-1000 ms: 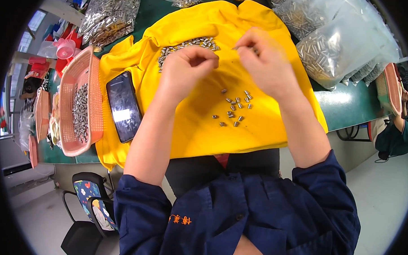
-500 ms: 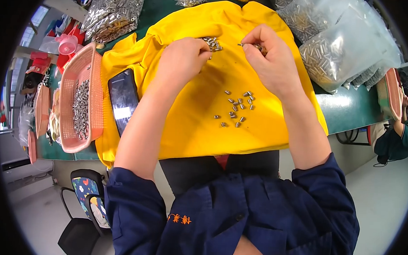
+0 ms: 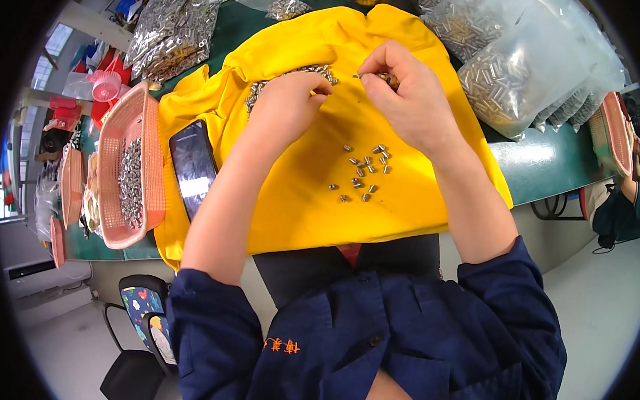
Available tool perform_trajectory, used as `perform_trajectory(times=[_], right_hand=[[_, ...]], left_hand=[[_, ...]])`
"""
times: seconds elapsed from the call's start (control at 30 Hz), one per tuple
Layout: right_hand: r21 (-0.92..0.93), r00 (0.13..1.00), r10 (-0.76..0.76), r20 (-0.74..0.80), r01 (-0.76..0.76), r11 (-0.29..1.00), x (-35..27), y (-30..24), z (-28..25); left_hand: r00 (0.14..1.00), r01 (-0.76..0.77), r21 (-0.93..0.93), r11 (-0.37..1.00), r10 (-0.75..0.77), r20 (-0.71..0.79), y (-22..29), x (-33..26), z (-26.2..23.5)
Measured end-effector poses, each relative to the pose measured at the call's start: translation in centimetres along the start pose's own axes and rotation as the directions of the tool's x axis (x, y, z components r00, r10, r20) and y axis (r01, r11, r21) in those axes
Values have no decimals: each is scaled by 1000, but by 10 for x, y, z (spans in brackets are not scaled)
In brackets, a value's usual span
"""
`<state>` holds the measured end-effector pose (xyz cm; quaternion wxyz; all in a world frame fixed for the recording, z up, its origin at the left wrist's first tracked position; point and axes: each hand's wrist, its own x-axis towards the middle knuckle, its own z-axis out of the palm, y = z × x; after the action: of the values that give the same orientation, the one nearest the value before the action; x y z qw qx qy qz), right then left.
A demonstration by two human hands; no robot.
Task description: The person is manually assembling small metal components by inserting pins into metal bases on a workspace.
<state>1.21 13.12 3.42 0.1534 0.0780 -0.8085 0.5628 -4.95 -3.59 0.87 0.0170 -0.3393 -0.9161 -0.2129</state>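
Note:
A yellow cloth (image 3: 291, 213) covers the work surface before me. My left hand (image 3: 289, 104) rests at the near edge of a pile of small metal parts (image 3: 307, 71), its fingers curled together. Whatever lies between those fingertips is hidden. My right hand (image 3: 408, 97) is raised just right of the pile, thumb and forefinger pinching a thin object with a dark tip (image 3: 357, 76). Something brownish-gold (image 3: 389, 80) shows inside its curled fingers. Nearer to me, several short metal cylinders (image 3: 360, 172) lie loosely scattered on the cloth.
Left of the cloth stand a dark phone (image 3: 192, 164) and a pink basket (image 3: 155, 166) of metal parts. Bags of metal pieces (image 3: 172, 32) and clear bags of cylinders (image 3: 497, 86) lie at the far left and right. Another person (image 3: 619, 210) sits at far right.
My left hand has drawn back slightly towards me, showing more of the pile. A small part seen at its fingertips no longer shows. My right hand has shifted a little left.

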Motion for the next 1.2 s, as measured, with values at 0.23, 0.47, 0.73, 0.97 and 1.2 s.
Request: perform_trajectory(times=[0.23, 0.47, 0.73, 0.97, 1.2], right_hand=[[-14, 978, 7, 208, -5, 1000, -2, 1, 2], [-2, 979, 0, 203, 0, 1000, -2, 0, 5], [-193, 976, -48, 213, 90, 977, -7, -6, 7], [-390, 978, -52, 203, 130, 911, -10, -3, 18], [-180, 994, -88, 58, 97, 979, -5, 2, 12]], left_hand=[[976, 137, -984, 115, -188, 114, 7, -21, -2], [977, 142, -988, 53, -166, 132, 6, -24, 0], [976, 147, -960, 238, -193, 101, 10, -24, -1], [971, 134, -868, 478, -239, 18, 16, -25, 0], [952, 196, -769, 608, -306, 1, 3, -24, -1]])
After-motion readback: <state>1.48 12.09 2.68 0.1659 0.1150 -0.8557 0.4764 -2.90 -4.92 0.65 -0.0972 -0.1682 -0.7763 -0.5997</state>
